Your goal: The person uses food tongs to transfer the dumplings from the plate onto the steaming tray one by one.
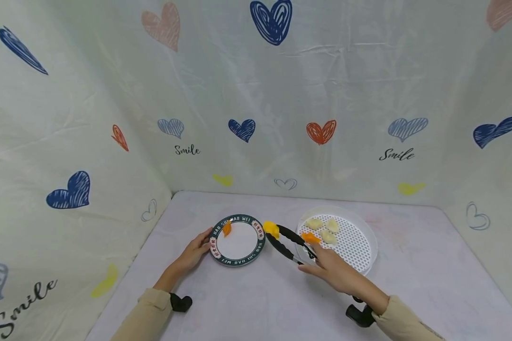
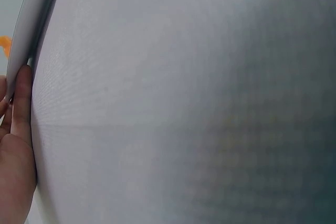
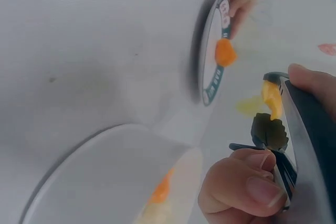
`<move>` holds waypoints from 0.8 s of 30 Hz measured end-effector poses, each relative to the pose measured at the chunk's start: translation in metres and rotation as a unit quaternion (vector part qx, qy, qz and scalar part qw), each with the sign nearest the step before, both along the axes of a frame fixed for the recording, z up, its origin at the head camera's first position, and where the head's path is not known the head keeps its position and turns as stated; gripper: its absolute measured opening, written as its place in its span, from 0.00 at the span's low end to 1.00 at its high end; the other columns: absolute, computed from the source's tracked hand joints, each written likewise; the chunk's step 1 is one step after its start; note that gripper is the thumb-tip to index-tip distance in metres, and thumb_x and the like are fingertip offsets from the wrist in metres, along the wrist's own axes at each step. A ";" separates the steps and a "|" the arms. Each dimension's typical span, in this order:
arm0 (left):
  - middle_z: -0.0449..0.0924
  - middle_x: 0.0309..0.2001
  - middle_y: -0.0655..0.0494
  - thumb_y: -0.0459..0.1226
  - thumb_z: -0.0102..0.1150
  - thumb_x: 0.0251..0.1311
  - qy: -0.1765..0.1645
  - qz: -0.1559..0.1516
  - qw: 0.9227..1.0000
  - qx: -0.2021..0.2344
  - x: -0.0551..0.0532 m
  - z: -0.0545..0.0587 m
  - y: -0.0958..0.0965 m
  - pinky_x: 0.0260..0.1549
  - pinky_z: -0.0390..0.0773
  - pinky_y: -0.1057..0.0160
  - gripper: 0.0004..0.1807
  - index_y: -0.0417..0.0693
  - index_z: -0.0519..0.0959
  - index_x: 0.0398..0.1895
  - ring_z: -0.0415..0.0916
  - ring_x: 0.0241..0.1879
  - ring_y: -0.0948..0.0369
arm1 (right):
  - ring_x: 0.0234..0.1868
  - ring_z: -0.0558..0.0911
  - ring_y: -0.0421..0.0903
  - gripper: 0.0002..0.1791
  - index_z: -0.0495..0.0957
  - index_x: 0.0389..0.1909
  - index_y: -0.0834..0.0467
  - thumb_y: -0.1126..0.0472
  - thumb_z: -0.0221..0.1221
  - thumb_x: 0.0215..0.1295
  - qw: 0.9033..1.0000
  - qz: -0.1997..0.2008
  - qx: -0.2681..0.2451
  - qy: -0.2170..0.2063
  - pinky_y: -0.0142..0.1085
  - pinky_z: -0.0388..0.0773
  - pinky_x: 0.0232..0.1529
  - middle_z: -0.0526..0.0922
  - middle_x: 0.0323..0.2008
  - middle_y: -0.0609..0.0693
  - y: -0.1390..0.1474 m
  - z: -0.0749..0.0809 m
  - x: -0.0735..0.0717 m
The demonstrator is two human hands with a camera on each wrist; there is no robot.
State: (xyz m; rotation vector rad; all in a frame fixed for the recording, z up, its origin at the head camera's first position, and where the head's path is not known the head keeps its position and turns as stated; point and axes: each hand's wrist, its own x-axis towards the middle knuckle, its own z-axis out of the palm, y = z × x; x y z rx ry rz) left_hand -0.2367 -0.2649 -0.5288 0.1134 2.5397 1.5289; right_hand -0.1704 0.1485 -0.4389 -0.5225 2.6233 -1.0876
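Observation:
My left hand pinches the left rim of a round white plate with a dark green lettered border; in the left wrist view its fingers lie along the underside of the rim. An orange piece lies at the plate's upper left. My right hand grips black-tipped metal tongs pointing left. Between the tong tips is a yellow dumpling-like piece, just off the plate's right rim. Dark scalloped tong tips show in the right wrist view.
Right of the plate stands a round white tray with a perforated bottom, partly behind my right hand. Several pale dumpling-like pieces and an orange piece lie on its left side. A heart-printed curtain hangs behind the table.

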 end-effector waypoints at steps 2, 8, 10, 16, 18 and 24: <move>0.50 0.76 0.36 0.30 0.45 0.75 -0.002 0.002 1.000 0.002 0.000 0.000 0.000 0.71 0.53 0.45 0.30 0.35 0.52 0.77 0.48 0.75 0.41 | 0.20 0.65 0.40 0.47 0.58 0.70 0.72 0.40 0.60 0.67 1.000 -0.003 0.002 -0.006 0.31 0.62 0.18 0.65 0.19 0.45 0.004 0.000 0.003; 0.50 0.76 0.34 0.30 0.44 0.75 0.003 -0.002 1.000 0.001 0.000 0.000 0.000 0.71 0.53 0.44 0.30 0.35 0.53 0.77 0.49 0.74 0.40 | 0.27 0.71 0.43 0.50 0.58 0.69 0.75 0.38 0.60 0.65 0.999 -0.021 0.024 -0.017 0.33 0.69 0.24 0.75 0.27 0.50 0.018 0.001 0.011; 0.50 0.76 0.35 0.30 0.44 0.75 -0.001 0.001 1.000 0.005 0.000 0.000 0.000 0.71 0.53 0.44 0.30 0.36 0.52 0.77 0.48 0.75 0.41 | 0.25 0.70 0.42 0.48 0.61 0.67 0.74 0.38 0.60 0.66 0.999 -0.022 0.029 -0.014 0.32 0.67 0.22 0.73 0.23 0.50 0.023 0.001 0.014; 0.49 0.77 0.37 0.29 0.45 0.75 -0.001 0.001 1.000 0.002 0.001 0.002 0.001 0.71 0.53 0.45 0.31 0.35 0.52 0.77 0.48 0.75 0.41 | 0.22 0.65 0.39 0.44 0.63 0.64 0.75 0.41 0.61 0.67 0.999 -0.019 0.030 0.001 0.30 0.63 0.21 0.67 0.19 0.46 0.041 0.002 0.020; 0.49 0.76 0.36 0.29 0.45 0.75 0.001 0.000 1.000 0.001 0.001 0.003 0.001 0.71 0.54 0.45 0.31 0.35 0.51 0.77 0.49 0.75 0.41 | 0.20 0.64 0.37 0.40 0.65 0.61 0.74 0.42 0.60 0.68 0.999 -0.017 0.027 0.008 0.29 0.62 0.20 0.65 0.18 0.44 0.046 0.001 0.021; 0.49 0.76 0.36 0.29 0.44 0.75 0.000 0.002 1.000 -0.005 0.001 0.002 0.001 0.71 0.54 0.45 0.31 0.35 0.51 0.77 0.50 0.74 0.41 | 0.18 0.61 0.35 0.34 0.67 0.57 0.71 0.44 0.60 0.69 0.999 -0.017 0.023 0.017 0.29 0.61 0.17 0.62 0.16 0.43 0.063 -0.003 0.025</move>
